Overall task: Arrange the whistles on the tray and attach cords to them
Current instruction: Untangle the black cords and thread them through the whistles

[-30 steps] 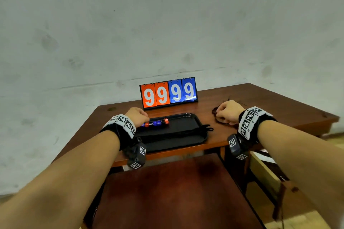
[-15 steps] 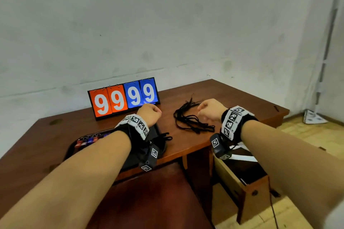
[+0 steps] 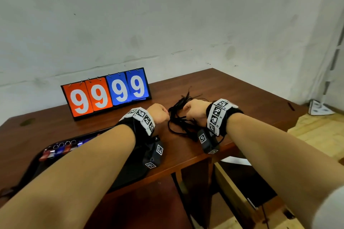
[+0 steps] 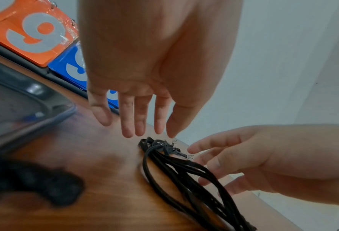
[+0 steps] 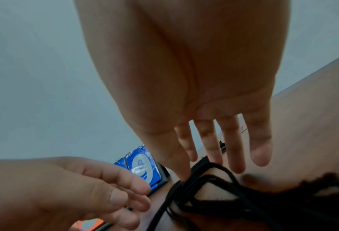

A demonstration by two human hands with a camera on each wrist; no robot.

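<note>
A bundle of black cords lies on the brown table, right of the tray. My left hand hovers just left of the bundle, and in the left wrist view its fingers hang straight above the cords' knotted end, holding nothing. My right hand is over the bundle's right side. Seen from the right wrist, its fingers are straight and the thumb tip meets the cords. Red and blue whistles with metal rings lie in a row in the black tray, partly hidden by my left forearm.
A flip scoreboard reading 9999 stands at the back of the table, against the wall. An open drawer juts out below the table's front right edge. The tray's corner is left of my left hand.
My left hand left the whistles on the tray and moved right to the cord bundle. The right hand stayed at the cords. The head view swung right and closer.
</note>
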